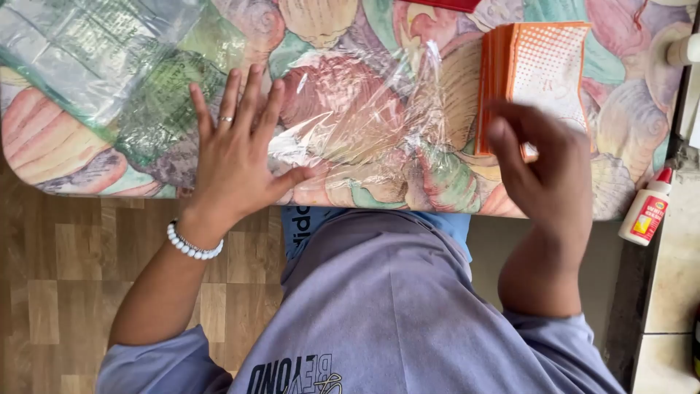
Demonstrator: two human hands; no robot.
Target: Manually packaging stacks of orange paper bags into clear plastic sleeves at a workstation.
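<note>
Head view looks down on a table (642, 109) covered with a cloth of painted shells. One left hand (237, 157) lies flat on the cloth near the front edge, its fingers (251, 95) spread wide apart and pointing away from the body; it clamps nothing. A clear plastic sheet (364, 124), wrinkled and shiny, lies on the cloth just beside this hand: the thumb touches its near edge, and the sheet stretches from the thumb toward the stack on the right. One ring is on a finger, and one bracelet of white beads (191, 244) goes around the wrist.

One right hand (543, 171) is raised at the near end of a stack of orange cards (539, 69). Its fingers are curled together, and the tips seem to pinch the lower edge of a card, but the hand is blurred and I cannot tell this surely. The stack is one; the number of cards in it is too many to count.

One bundle of greenish plastic bags (95, 66) lies at the far left of the table. One small glue bottle (645, 211) with a red cap stands on the ledge at the right, well apart from both hands
</note>
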